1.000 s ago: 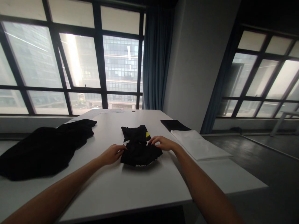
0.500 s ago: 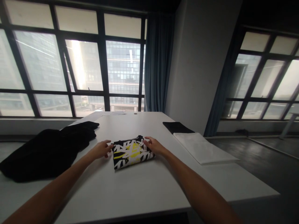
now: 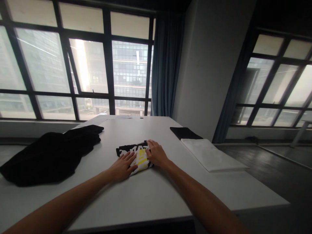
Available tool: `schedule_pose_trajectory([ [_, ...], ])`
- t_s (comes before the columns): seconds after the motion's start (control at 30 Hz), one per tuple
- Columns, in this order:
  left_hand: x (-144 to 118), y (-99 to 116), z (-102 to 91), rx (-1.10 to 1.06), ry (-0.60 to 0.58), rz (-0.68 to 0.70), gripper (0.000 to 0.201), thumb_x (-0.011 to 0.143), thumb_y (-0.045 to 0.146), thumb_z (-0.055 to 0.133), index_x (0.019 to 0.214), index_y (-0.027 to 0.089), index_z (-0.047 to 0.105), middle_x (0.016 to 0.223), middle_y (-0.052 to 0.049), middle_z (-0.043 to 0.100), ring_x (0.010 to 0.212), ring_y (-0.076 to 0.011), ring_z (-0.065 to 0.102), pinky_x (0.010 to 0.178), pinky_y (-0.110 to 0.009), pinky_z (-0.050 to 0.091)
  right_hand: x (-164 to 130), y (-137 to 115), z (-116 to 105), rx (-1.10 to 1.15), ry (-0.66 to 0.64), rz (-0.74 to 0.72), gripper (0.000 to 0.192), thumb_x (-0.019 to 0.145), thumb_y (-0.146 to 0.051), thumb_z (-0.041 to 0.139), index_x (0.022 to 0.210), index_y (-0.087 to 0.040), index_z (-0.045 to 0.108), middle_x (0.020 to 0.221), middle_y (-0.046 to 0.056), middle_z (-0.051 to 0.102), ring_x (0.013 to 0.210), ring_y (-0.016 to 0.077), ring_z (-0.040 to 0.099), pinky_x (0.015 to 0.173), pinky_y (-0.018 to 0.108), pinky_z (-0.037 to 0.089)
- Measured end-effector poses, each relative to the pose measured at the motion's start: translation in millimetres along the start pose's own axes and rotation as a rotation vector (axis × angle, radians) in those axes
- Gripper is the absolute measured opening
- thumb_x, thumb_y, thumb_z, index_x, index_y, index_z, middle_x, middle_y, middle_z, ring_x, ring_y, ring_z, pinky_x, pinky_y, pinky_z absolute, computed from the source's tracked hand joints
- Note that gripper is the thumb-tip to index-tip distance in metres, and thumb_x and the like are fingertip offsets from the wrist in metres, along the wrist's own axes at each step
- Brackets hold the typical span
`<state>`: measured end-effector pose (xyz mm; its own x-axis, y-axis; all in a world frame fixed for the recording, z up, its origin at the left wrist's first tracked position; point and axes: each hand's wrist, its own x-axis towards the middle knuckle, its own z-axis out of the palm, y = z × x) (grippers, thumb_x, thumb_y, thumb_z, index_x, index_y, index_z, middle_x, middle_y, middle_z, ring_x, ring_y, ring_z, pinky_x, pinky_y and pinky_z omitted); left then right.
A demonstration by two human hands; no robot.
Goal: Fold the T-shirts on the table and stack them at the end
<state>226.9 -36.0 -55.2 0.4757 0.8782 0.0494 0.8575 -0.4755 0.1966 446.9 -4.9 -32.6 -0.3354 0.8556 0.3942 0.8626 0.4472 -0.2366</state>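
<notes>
Nearest edge: white tabletop (image 3: 136, 198), smooth and matte, a long rectangle running away toward the windows. Both bare forearms reach in from the near corners.

Left hand (image 3: 122, 165) lies palm down, fingers (image 3: 130, 158) straight and held close together, flat on the near left part of the folded garment (image 3: 136, 154). Right hand (image 3: 156, 152) rests on the garment's right part, fingers bent and pressing down; nothing pinched. The garment sits mid-tabletop, a compact rectangle of soft black cloth with a white and yellow print. Lettering on it is too small to read.

Left of it, well apart: heap of black clothing (image 3: 48, 154), loose and crumpled. Right side: flat white folded cloth (image 3: 212, 154), and beyond it a flat black folded cloth (image 3: 185, 132), touching or nearly so.

Far end: papers (image 3: 107, 118). Beyond: dark-framed windows (image 3: 107, 65), blue curtain (image 3: 165, 61), grey wall (image 3: 207, 65).
</notes>
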Motion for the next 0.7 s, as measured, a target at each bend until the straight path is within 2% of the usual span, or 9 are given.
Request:
schedule_pose_trajectory([
  [0.1,-2,-4,-0.2,-0.001,-0.030,-0.010,0.079,0.095,0.066,0.022,0.157,0.016,0.022,0.163,-0.007,0.013,0.151,-0.0271,0.007,0.121,-0.047,0.010,-4,-4,10,0.035,-0.282,-0.079,0.067,0.099,-0.051,0.032,0.153,-0.012,0.033,0.160,0.013,0.025,0.147,0.0296,0.019,0.119,0.049,0.014],
  [0.17,-2,-7,-1.5,-0.012,-0.032,-0.032,0.086,0.091,0.072,0.025,0.157,0.016,0.022,0.162,-0.008,0.011,0.150,-0.0278,0.008,0.121,-0.046,0.012,-5,-2,15,0.049,-0.403,-0.070,0.071,0.099,-0.057,0.022,0.154,-0.013,0.029,0.162,0.011,0.019,0.149,0.0300,0.014,0.119,0.051,0.011],
  [0.23,-1,-10,-3.6,-0.012,-0.046,-0.091,0.096,0.087,0.078,0.029,0.157,0.013,0.020,0.162,-0.012,0.010,0.150,-0.0298,0.010,0.120,-0.045,0.015,-5,1,17,0.052,-0.422,-0.065,0.073,0.099,-0.059,0.019,0.155,-0.014,0.027,0.162,0.011,0.017,0.149,0.0291,0.012,0.120,0.050,0.010],
  [0.3,3,-14,-6.0,0.015,-0.022,-0.171,0.101,0.086,0.079,0.026,0.156,0.007,0.019,0.162,-0.015,0.009,0.150,-0.0313,0.009,0.120,-0.045,0.016,-3,2,17,0.039,-0.390,-0.075,0.073,0.098,-0.060,0.019,0.155,-0.014,0.027,0.162,0.011,0.018,0.150,0.0280,0.011,0.120,0.050,0.007],
  [0.4,9,-21,-7.3,0.073,0.067,-0.241,0.097,0.090,0.075,0.019,0.155,0.004,0.020,0.162,-0.016,0.010,0.150,-0.0311,0.006,0.120,-0.047,0.014,-1,2,16,0.026,-0.365,-0.057,0.075,0.098,-0.062,0.019,0.156,-0.015,0.025,0.162,0.010,0.017,0.150,0.0276,0.009,0.119,0.051,0.005],
  [0.53,14,-29,-4.9,0.084,0.034,-0.288,0.095,0.090,0.075,0.020,0.154,0.005,0.024,0.161,-0.017,0.012,0.150,-0.0322,0.008,0.119,-0.050,0.014,0,1,17,0.042,-0.425,-0.010,0.078,0.097,-0.065,0.018,0.156,-0.014,0.023,0.163,0.010,0.014,0.150,0.0279,0.007,0.119,0.051,0.007],
  [0.6,14,-27,-3.5,0.113,0.090,-0.258,0.091,0.092,0.071,0.019,0.154,0.004,0.024,0.161,-0.017,0.012,0.150,-0.0312,0.007,0.120,-0.050,0.011,0,1,17,0.041,-0.417,-0.012,0.079,0.096,-0.066,0.018,0.156,-0.015,0.022,0.163,0.009,0.013,0.150,0.0275,0.006,0.119,0.050,0.005],
  [0.7,12,-15,-0.6,0.097,0.161,-0.117,0.085,0.094,0.067,0.015,0.155,0.008,0.023,0.162,-0.012,0.013,0.151,-0.0273,0.006,0.121,-0.047,0.008,1,2,17,0.047,-0.448,-0.011,0.082,0.095,-0.069,0.019,0.157,-0.017,0.021,0.164,0.008,0.011,0.150,0.0274,0.004,0.120,0.050,0.004],
])
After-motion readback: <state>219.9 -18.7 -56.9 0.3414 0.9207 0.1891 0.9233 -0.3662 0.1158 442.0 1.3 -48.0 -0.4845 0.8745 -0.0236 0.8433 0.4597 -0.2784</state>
